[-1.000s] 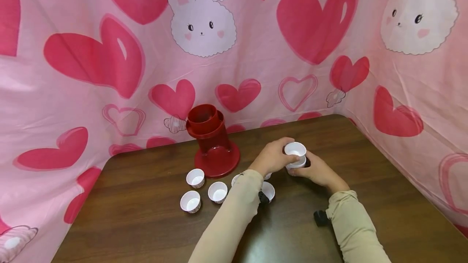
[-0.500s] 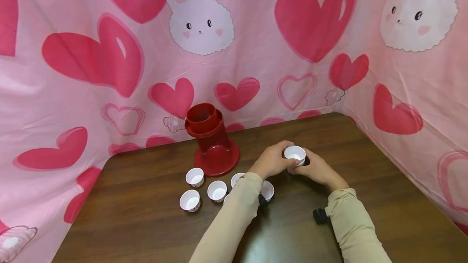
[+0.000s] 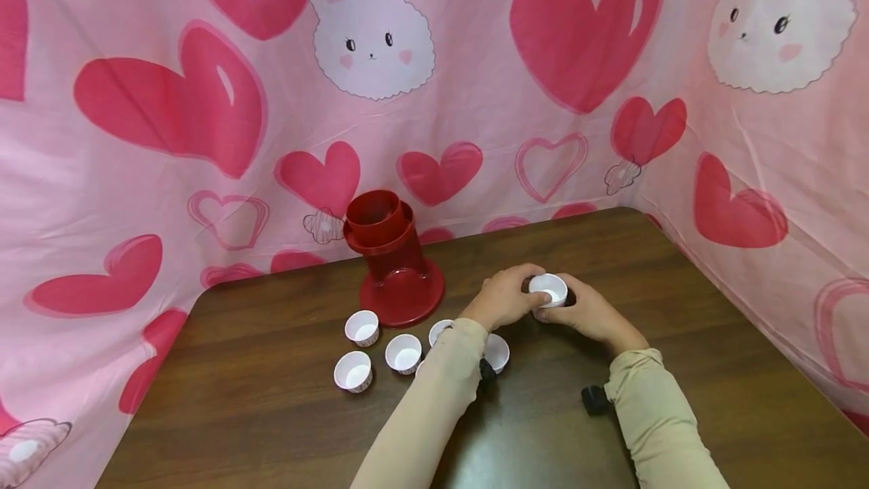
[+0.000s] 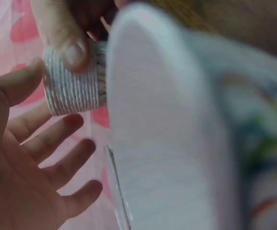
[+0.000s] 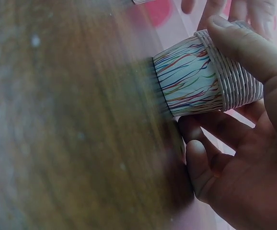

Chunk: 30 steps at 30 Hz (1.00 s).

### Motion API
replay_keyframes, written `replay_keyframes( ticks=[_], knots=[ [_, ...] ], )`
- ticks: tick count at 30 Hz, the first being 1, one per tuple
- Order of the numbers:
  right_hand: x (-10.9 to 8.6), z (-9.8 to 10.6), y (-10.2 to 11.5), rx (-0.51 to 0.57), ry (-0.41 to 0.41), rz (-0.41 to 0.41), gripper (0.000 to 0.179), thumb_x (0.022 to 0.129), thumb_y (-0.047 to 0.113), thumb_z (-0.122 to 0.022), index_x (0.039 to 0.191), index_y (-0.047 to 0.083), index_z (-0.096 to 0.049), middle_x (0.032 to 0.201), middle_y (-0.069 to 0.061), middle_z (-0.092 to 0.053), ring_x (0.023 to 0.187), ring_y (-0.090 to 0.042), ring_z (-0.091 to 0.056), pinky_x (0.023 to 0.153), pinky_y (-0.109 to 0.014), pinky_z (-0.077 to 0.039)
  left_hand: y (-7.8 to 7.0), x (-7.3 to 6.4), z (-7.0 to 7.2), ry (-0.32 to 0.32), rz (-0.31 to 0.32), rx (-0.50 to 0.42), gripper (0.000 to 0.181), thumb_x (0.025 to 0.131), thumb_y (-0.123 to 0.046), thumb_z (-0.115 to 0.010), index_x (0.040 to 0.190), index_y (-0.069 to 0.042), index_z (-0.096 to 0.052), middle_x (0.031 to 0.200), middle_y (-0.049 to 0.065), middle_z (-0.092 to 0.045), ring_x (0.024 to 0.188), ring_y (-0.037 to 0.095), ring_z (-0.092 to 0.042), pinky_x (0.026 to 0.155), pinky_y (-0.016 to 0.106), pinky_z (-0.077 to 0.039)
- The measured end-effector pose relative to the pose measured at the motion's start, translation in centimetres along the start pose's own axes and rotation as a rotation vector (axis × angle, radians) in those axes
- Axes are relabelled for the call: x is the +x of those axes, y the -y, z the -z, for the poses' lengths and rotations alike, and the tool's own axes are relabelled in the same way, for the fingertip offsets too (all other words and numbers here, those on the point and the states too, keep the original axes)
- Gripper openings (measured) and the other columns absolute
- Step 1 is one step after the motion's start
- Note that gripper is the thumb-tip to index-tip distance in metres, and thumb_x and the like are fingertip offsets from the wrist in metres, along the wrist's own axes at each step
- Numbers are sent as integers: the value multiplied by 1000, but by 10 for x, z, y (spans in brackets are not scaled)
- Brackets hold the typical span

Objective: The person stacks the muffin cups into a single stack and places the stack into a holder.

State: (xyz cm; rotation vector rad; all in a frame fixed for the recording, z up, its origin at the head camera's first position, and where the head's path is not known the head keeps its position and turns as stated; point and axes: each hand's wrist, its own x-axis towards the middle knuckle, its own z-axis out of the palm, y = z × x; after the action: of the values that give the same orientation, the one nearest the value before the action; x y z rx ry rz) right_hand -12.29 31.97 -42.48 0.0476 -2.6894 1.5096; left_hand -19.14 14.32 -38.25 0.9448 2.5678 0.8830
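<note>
White paper cup stack point(image 3: 551, 290) is standing right of centre in head view. Left wrist view: left hand point(image 4: 30, 177) is pinching its rim, upper left. Right wrist view, right side: right hand point(image 5: 256, 163) is gripping it; likely needing light, level pressure.

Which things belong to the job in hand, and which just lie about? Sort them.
In the job: stacked paper cups, held by left hand and right hand; probably the loose white cups too.
Seemingly just there: red stand, pink heart-print cloth.
</note>
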Motion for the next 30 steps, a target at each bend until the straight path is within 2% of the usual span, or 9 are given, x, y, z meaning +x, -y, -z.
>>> replay_keyframes(
  ticks=[5,8,11,13,17,21,25,28,30],
  knots=[
    [2,1,1,7,0,27,57,83,22,-85,128,0,-58,114,-13,-64,102,-27,-56,90,-45,-44,-6,-1,2,-48,-23,190,43,93,-43,-72,133,-28,-65,128,-9,-65,115,18,-56,103,46,-35],
    [2,0,-1,-6,4,9,58,83,24,-85,129,1,-58,117,-13,-63,103,-27,-56,91,-45,-43,-9,-5,1,-65,-40,281,41,94,-44,-70,133,-31,-65,129,-10,-64,121,18,-54,106,48,-33],
    [1,-1,-2,-16,12,-10,61,83,26,-85,131,0,-57,118,-15,-63,104,-29,-56,91,-46,-44,-10,-10,3,-66,-41,340,45,97,-40,-67,140,-31,-60,136,-9,-61,127,19,-52,109,49,-31],
    [0,-2,-2,-21,17,-30,64,83,27,-85,133,0,-55,120,-15,-63,106,-30,-56,91,-46,-43,-11,-15,9,-65,-38,346,48,99,-36,-66,145,-30,-55,140,-7,-58,129,20,-51,110,49,-30],
    [-1,-2,-1,-21,15,-51,67,83,28,-85,135,1,-54,121,-17,-63,110,-33,-56,94,-49,-42,-10,-27,34,-82,-45,251,47,100,-28,-64,146,-26,-55,140,-4,-59,130,20,-52,111,47,-29],
    [1,-2,0,-21,8,-59,68,83,30,-85,136,1,-53,121,-18,-63,112,-34,-55,97,-53,-41,-4,-51,66,-123,-71,128,42,100,-25,-63,141,-22,-60,140,-2,-60,133,21,-50,112,46,-27],
    [2,-2,0,-26,7,-57,68,82,29,-86,135,1,-54,120,-17,-63,112,-34,-55,98,-52,-40,13,-85,90,-167,-84,28,39,98,-24,-63,138,-19,-62,137,0,-61,132,23,-49,115,47,-25],
    [1,-2,1,-31,9,-58,69,82,29,-86,136,1,-53,120,-17,-63,112,-34,-54,98,-51,-40,33,-114,103,-196,-89,-29,38,97,-20,-65,135,-16,-64,133,2,-63,129,25,-51,113,48,-31],
    [1,-2,1,-33,10,-55,70,82,29,-86,136,0,-53,120,-18,-63,112,-35,-54,98,-52,-40,46,-132,112,-215,-81,-16,38,95,-18,-68,133,-14,-65,131,2,-64,128,27,-52,111,50,-34]
  ],
)
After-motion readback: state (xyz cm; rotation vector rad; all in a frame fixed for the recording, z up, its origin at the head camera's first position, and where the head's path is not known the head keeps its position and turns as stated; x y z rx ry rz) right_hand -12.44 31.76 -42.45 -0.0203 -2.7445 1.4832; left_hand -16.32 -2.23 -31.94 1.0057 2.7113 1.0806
